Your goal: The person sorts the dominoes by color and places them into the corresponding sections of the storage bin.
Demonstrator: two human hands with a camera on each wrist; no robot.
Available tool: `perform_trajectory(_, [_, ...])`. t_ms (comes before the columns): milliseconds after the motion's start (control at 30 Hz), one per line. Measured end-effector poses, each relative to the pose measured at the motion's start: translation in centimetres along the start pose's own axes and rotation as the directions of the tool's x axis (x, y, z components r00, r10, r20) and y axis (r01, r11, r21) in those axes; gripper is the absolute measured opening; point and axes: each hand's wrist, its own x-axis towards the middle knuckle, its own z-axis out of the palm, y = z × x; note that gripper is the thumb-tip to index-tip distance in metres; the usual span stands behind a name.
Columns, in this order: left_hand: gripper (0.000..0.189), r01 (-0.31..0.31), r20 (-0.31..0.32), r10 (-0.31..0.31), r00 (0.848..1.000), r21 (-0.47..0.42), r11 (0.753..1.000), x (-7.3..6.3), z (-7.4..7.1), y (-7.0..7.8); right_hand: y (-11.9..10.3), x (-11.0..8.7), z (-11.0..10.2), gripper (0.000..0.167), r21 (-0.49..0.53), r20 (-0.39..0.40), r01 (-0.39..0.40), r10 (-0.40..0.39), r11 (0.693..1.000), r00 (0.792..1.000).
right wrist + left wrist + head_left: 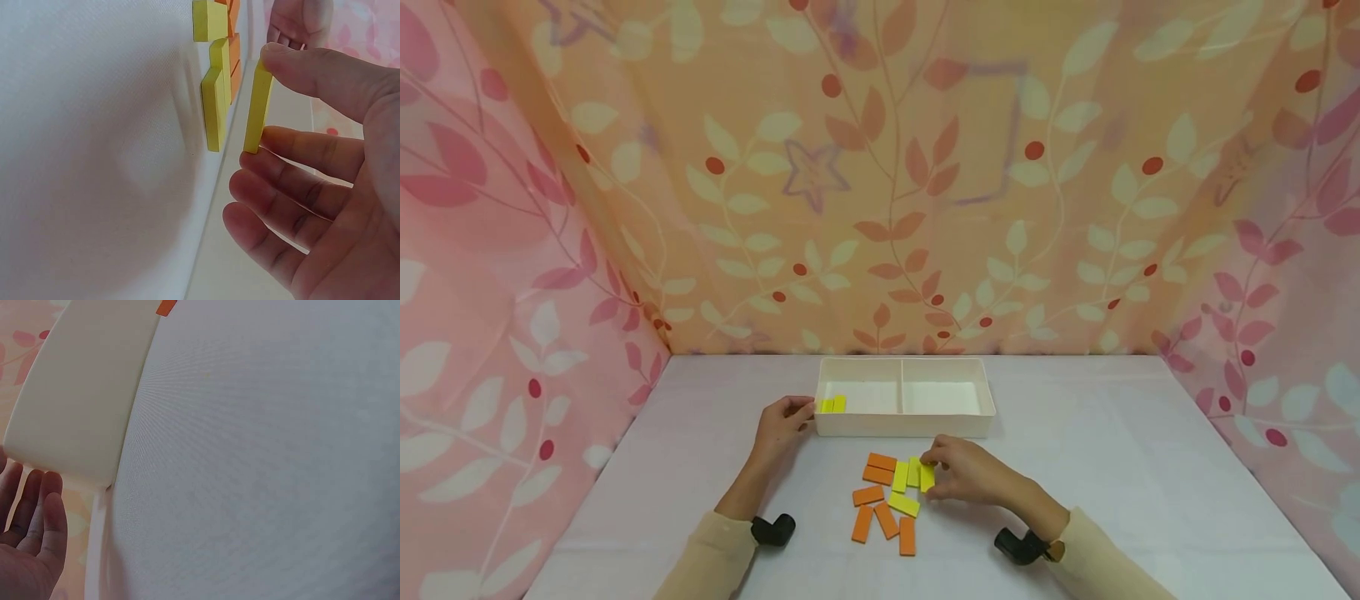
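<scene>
My right hand (973, 471) pinches a yellow block (258, 112), a flat rectangular tile, by its two ends between thumb and fingertips. In the right wrist view this block is lifted off the cloth, beside other yellow blocks (214, 109). My left hand (781, 429) is at the left end of a white two-compartment box (902, 426). Its fingertips touch the outer end wall in the left wrist view, fingers loosely extended. Two yellow blocks (839, 403) show in the box's left compartment, at its left end. The right compartment shows its bare floor.
On the white cloth (1075, 433) before the box lie several orange blocks (886, 520) and three yellow blocks (904, 505), close together. Patterned curtains (895, 250) stand behind and at both sides. A black wrist camera (1018, 546) sits at each wrist.
</scene>
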Motion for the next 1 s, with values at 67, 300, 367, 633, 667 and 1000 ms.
perform_trajectory(67, [0.028,0.005,-0.001,-0.005,1.000,0.001,1.000,0.03,0.01,-0.01,0.01,0.00,0.01,0.046,-0.003,-0.001,0.001,-0.001,1.000,1.000])
perform_trajectory(300, [0.028,0.003,-0.002,-0.003,1.000,0.005,1.000,-0.12,-0.01,0.13,-0.09,-0.12,-0.10,0.046,-0.019,-0.002,0.014,-0.014,1.000,1.000])
perform_trajectory(367, [0.028,0.002,-0.003,-0.002,1.000,0.007,1.000,-0.11,-0.02,0.13,-0.11,-0.14,-0.15,0.046,-0.024,-0.007,0.017,-0.017,1.000,1.000])
perform_trajectory(633, [0.028,-0.003,-0.006,0.003,1.000,-0.001,1.000,0.23,-0.06,0.12,-0.16,-0.10,-0.54,0.044,-0.023,-0.029,0.026,-0.027,0.999,0.999])
perform_trajectory(667, [0.028,-0.001,-0.008,0.001,1.000,-0.002,1.000,0.26,-0.05,0.08,-0.19,-0.08,-0.58,0.044,-0.015,-0.028,0.023,-0.024,1.000,0.999])
perform_trajectory(1000, [0.026,0.001,-0.011,-0.001,1.000,0.008,1.000,-0.03,0.07,-0.41,-0.26,-0.18,-0.43,0.044,0.031,-0.017,0.009,-0.008,0.999,1.000])
